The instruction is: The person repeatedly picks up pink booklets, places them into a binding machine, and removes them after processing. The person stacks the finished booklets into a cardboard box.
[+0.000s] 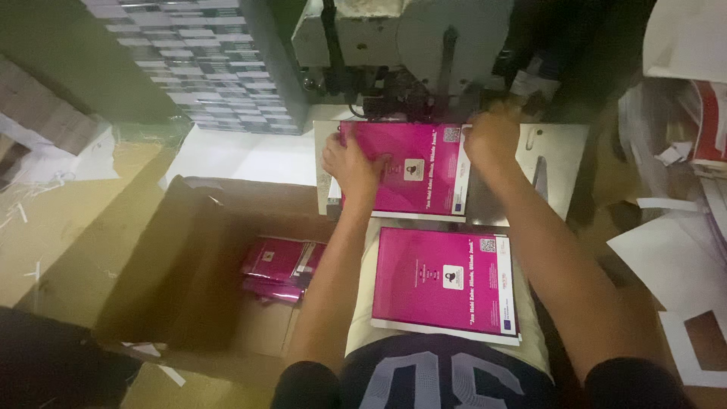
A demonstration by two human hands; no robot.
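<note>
Lap stack: a pile of magenta booklets (445, 276) lies low in the centre of the frame, on the person's lap, white edges showing along its bottom side
Cardboard box: an open brown box (182, 257) sits at lower left, with several more magenta booklets (282, 266) lying loose on its floor
Left hand: the left hand (352, 163) rests flat, fingers spread, on the left part of the magenta booklet (413, 168) lying on the metal plate
Right hand: the right hand (492, 136) is at the booklet's upper right corner; blurred, so I cannot tell whether its fingers pinch the edge or only press on it
Metal plate: a pale work plate (556, 155) carries the booklet, above the centre
Machine: a grey machine (401, 45) stands at top centre, just behind the booklet's far edge
Paper scraps: white offcuts (674, 250) lie along the right side
</note>
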